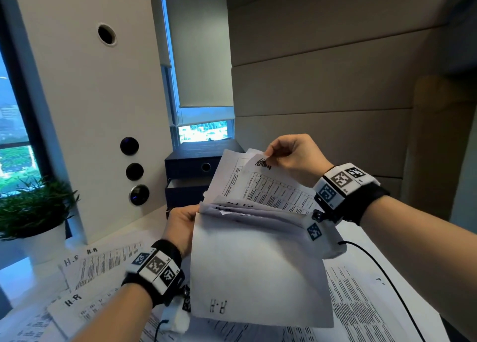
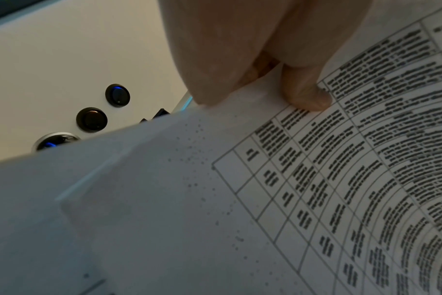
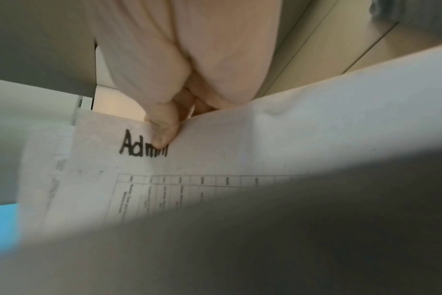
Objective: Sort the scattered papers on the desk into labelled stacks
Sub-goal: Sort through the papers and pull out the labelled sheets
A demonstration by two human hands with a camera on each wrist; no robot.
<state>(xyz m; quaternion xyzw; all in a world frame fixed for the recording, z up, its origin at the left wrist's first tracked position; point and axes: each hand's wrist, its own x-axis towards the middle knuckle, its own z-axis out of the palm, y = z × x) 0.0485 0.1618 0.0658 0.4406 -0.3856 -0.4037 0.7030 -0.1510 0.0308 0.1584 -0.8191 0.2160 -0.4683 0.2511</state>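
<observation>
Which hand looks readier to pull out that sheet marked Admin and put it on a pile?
Probably the right hand: it already pinches the Admin sheet by its top edge. The left hand holds the remaining bundle of papers by its side.

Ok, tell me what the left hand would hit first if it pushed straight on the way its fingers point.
Probably the dark drawer box. The left hand, gripping the paper bundle by its edge, points away toward the desk's back, where that box stands. Depth is unclear, so the white panel with round buttons might come first.
</observation>
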